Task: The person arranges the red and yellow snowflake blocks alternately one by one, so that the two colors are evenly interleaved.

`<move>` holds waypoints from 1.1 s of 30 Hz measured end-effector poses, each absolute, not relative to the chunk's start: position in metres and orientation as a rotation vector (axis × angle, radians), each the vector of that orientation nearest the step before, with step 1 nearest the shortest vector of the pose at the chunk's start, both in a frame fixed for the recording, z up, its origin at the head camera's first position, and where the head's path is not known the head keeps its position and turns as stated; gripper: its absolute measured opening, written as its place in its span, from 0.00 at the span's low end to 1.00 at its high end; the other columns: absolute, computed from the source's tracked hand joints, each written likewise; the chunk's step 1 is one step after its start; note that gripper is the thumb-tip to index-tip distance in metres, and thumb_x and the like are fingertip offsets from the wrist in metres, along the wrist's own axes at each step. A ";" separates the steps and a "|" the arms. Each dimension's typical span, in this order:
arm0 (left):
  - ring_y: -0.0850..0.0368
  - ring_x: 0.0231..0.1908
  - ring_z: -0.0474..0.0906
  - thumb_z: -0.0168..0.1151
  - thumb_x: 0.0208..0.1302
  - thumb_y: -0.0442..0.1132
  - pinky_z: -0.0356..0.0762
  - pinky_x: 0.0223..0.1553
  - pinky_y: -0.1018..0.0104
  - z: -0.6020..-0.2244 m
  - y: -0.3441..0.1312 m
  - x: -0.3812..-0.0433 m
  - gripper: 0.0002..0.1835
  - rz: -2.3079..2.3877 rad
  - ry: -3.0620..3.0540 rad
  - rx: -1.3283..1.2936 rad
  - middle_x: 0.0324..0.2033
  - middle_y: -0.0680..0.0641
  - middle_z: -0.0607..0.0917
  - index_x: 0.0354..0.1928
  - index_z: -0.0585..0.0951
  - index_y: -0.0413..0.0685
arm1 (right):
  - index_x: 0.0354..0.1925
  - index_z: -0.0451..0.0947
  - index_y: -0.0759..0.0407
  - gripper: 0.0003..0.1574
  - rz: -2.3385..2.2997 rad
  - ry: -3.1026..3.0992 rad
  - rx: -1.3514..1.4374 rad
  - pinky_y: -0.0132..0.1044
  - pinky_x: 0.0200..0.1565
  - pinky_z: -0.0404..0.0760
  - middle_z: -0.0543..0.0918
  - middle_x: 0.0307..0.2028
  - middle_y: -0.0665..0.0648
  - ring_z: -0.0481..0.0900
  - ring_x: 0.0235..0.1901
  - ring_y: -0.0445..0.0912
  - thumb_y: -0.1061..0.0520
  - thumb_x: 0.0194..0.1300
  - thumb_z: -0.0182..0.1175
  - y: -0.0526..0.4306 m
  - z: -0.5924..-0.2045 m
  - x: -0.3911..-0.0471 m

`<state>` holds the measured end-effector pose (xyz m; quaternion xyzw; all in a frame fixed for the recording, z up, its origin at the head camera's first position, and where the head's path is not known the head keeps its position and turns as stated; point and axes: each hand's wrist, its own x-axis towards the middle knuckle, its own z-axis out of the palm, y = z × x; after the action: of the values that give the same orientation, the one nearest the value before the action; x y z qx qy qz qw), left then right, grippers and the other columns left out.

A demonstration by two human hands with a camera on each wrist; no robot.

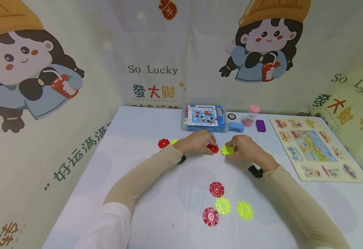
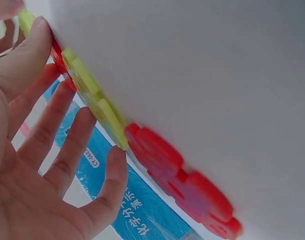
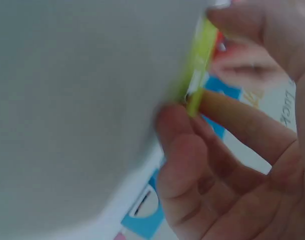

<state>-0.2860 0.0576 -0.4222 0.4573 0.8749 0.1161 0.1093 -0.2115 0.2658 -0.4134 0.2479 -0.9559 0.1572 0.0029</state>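
My left hand (image 1: 197,141) pinches a red flower-shaped disc (image 1: 213,149) between thumb and fingers, its other fingers spread along the row in the left wrist view. Facing it, my right hand (image 1: 246,149) grips a yellow-green disc (image 1: 226,150) by its edge. The two discs lie side by side, a narrow gap between them in the head view. To the left, another yellow-green disc (image 2: 92,87) is partly hidden behind my left hand in the head view, and beside it lies a red disc (image 1: 164,143). The right wrist view shows the held yellow-green disc (image 3: 200,60) edge-on.
Closer to me lie two red discs (image 1: 217,189) and two yellow-green discs (image 1: 245,210). Behind my hands stand a molecule-kit box (image 1: 204,119), a blue arch block (image 1: 236,127), a pink sand timer (image 1: 251,116) and a purple block (image 1: 260,126). A picture puzzle board (image 1: 316,148) lies at right.
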 end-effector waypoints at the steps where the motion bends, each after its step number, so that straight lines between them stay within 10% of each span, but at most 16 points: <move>1: 0.61 0.51 0.72 0.68 0.54 0.53 0.73 0.53 0.67 -0.422 0.057 -0.286 0.23 0.336 2.571 1.346 0.52 0.56 0.80 0.54 0.81 0.62 | 0.46 0.84 0.59 0.28 0.506 -3.019 0.772 0.29 0.27 0.72 0.85 0.34 0.54 0.72 0.26 0.40 0.48 0.46 0.74 0.270 -0.416 -0.218; 11: 0.62 0.53 0.73 0.69 0.53 0.53 0.73 0.55 0.66 -0.418 0.058 -0.288 0.23 0.371 2.557 1.311 0.52 0.57 0.81 0.53 0.82 0.62 | 0.55 0.78 0.62 0.31 0.451 -3.044 0.734 0.34 0.33 0.78 0.78 0.42 0.61 0.73 0.34 0.45 0.50 0.55 0.69 0.268 -0.423 -0.217; 23: 0.66 0.53 0.71 0.67 0.53 0.59 0.70 0.53 0.70 -0.419 0.094 -0.284 0.28 0.354 2.512 1.359 0.54 0.62 0.80 0.57 0.78 0.64 | 0.54 0.79 0.42 0.30 0.526 -3.079 1.237 0.32 0.45 0.78 0.75 0.43 0.42 0.70 0.42 0.34 0.38 0.52 0.68 0.229 -0.418 -0.107; 33: 0.65 0.52 0.72 0.66 0.56 0.55 0.70 0.53 0.71 -0.420 0.107 -0.280 0.21 0.278 2.516 1.408 0.51 0.60 0.81 0.53 0.81 0.65 | 0.54 0.80 0.46 0.28 0.587 -3.089 1.230 0.24 0.35 0.72 0.74 0.40 0.45 0.68 0.29 0.34 0.43 0.54 0.68 0.223 -0.421 -0.108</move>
<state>-0.2804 0.1073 -0.4195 0.4826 0.8620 0.0951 0.1223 -0.1083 0.2227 -0.4209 0.3617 -0.9087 0.1726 -0.1172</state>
